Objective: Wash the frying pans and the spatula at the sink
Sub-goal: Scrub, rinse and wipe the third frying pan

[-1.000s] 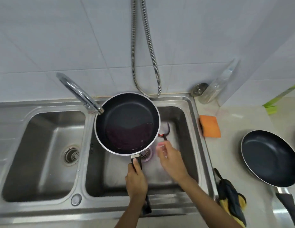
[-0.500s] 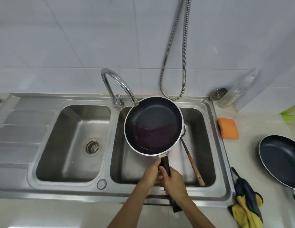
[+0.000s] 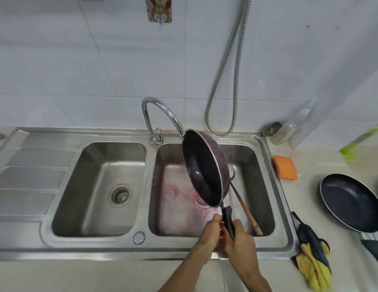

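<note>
A black frying pan (image 3: 203, 169) is tilted steeply on edge over the right sink basin (image 3: 262, 186), its inside facing left. Both hands grip its black handle: my left hand (image 3: 209, 232) from the left, my right hand (image 3: 240, 245) just below and right of it. Pink water (image 3: 179, 192) is spread over the basin floor around the drain. A spatula with a wooden handle (image 3: 248, 216) lies in the same basin, right of the pan, its blade mostly hidden behind it. A second black frying pan (image 3: 350, 203) rests on the counter at the right.
The chrome faucet (image 3: 162, 114) arches over the pan's upper rim. The left basin (image 3: 95, 186) holds nothing. An orange sponge (image 3: 285, 167) and a yellow and dark cloth (image 3: 312, 256) lie on the counter. A metal hose (image 3: 228, 81) hangs on the tiled wall.
The pan has gone from level, holding purplish water, to steeply tipped, and pink water now covers the basin floor. My right hand joined the left on the handle.
</note>
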